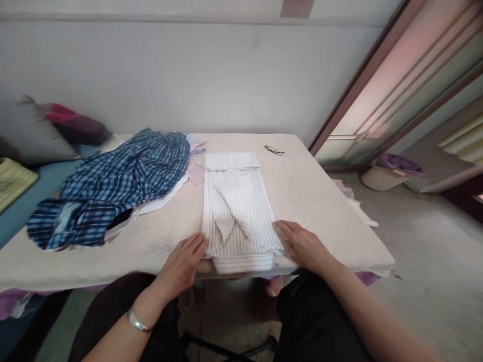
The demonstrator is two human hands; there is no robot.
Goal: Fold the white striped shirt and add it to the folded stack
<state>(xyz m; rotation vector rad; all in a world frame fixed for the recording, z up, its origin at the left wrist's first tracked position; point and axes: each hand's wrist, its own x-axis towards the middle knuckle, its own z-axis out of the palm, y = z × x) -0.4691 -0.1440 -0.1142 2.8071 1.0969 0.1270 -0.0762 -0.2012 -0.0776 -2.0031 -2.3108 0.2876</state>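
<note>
A white shirt (241,193) with thin dark stripes lies folded into a long rectangle in front of me. Its far end is turned over, and its collar band (243,263) reaches the table's near edge. A loose pointed flap (226,226) stands up from the middle, showing its inner side. My left hand (184,261) rests at the shirt's lower left side, fingers stretched and fingertips touching the cloth edge. On the opposite side, my right hand (304,245) touches the lower right edge with extended fingers. Both thumbs are mostly hidden.
A blue checked garment (132,176) is heaped over other clothes at left. Small dark-handled snippers or similar (274,150) lie on the cloth-covered table (320,216) at the far right. A grey cushion (33,130) sits far left; a bin (385,176) stands on the floor at right.
</note>
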